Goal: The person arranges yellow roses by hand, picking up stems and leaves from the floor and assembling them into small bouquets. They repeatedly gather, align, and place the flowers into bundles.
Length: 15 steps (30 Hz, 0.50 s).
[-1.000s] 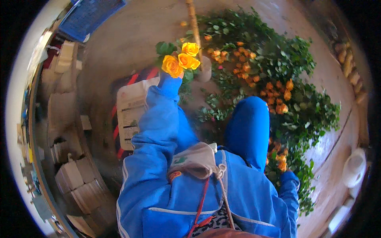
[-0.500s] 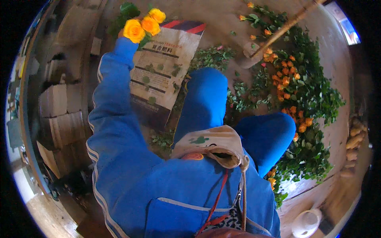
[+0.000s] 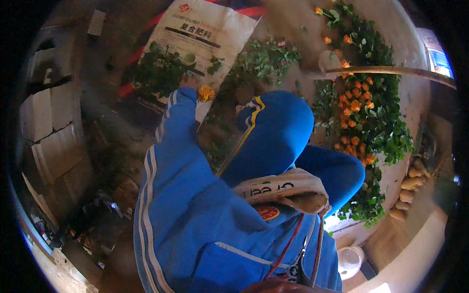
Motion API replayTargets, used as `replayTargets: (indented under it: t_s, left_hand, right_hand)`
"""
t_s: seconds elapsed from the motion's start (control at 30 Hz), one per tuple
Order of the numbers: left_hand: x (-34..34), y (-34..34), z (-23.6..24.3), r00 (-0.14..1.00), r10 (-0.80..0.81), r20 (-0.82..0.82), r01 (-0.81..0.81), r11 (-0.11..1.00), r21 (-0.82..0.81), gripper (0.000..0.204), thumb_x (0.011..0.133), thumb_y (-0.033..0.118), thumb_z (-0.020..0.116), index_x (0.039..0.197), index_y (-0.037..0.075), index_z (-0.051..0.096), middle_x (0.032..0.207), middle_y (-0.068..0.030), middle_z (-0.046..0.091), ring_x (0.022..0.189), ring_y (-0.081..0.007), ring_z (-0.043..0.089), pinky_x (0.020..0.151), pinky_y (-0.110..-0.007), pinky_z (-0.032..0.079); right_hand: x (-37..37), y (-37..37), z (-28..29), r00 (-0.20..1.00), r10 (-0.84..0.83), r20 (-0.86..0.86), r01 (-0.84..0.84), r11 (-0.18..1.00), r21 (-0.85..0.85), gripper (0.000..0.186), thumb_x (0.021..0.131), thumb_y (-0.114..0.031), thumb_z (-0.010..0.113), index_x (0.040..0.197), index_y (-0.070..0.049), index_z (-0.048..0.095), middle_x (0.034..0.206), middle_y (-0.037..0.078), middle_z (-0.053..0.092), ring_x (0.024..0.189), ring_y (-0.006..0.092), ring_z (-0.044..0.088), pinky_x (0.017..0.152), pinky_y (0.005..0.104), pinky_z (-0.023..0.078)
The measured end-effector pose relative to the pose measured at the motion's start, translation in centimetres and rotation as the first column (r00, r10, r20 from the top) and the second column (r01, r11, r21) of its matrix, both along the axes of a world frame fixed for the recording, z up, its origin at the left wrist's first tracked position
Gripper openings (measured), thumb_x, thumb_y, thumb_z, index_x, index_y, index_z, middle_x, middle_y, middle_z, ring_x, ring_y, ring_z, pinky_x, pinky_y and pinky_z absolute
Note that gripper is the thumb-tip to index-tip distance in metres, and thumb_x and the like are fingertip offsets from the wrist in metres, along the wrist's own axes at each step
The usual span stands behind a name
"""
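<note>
My left arm reaches up and forward in its blue sleeve, and my left hand (image 3: 189, 79) shows only as a small, blurred patch past the cuff. It is closed around yellow roses (image 3: 205, 93), whose heads stick out to the right beside my cuff. Green rose leaves (image 3: 163, 73) spread to the left of the hand, over a white printed sack (image 3: 229, 30) on the floor. The fingers themselves are mostly hidden. My right hand does not show.
A long heap of orange roses (image 3: 355, 103) with leafy stems lies right of my knees. A wooden pole (image 3: 400, 71) crosses its upper part. Loose leaves (image 3: 271, 58) litter the floor. Cardboard (image 3: 61, 151) stands at left, potato-like lumps (image 3: 413, 183) and a white container (image 3: 350, 261) at right.
My left hand has come down and nearer with the yellow roses, from beyond the sack's upper left onto its lower part. The view has shifted, and the pole now lies more level.
</note>
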<state>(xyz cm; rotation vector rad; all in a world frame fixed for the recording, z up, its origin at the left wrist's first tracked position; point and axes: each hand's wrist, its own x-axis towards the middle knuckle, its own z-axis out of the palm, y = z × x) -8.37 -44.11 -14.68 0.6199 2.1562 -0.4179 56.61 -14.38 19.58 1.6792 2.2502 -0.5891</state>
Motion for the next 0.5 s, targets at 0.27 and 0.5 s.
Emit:
replayTargets:
  t_s: [0.27, 0.5]
  left_hand:
    - [3.7, 0.3, -1.9, 0.935, -0.353, -0.042, 0.349, 0.933, -0.088, 0.038, 0.094, 0.025, 0.026, 0.131, 0.034, 0.027, 0.141, -0.0032, 0.019, 0.131, -0.0253, 0.016, 0.101, -0.058, 0.018]
    - [4.5, -1.7, -1.5, 0.947, -0.305, -0.104, 0.307, 0.952, 0.004, 0.038, 0.091, 0.026, 0.034, 0.128, 0.027, 0.033, 0.138, -0.0063, 0.025, 0.127, -0.0263, 0.022, 0.1, -0.053, 0.021]
  right_hand:
    - [-1.0, 0.4, 1.6, 1.0, 0.015, 0.016, -0.015, 1.0, 0.008, 0.05, 0.076, -0.025, 0.063, 0.12, -0.009, 0.046, 0.112, 0.01, 0.055, 0.105, 0.0239, 0.051, 0.09, 0.0361, 0.04]
    - [-2.0, 2.4, 2.6, 0.995, 0.083, -0.053, -0.079, 0.994, 0.07, 0.05, 0.076, -0.024, 0.063, 0.12, -0.009, 0.046, 0.111, 0.01, 0.055, 0.105, 0.0235, 0.051, 0.09, 0.0358, 0.04]
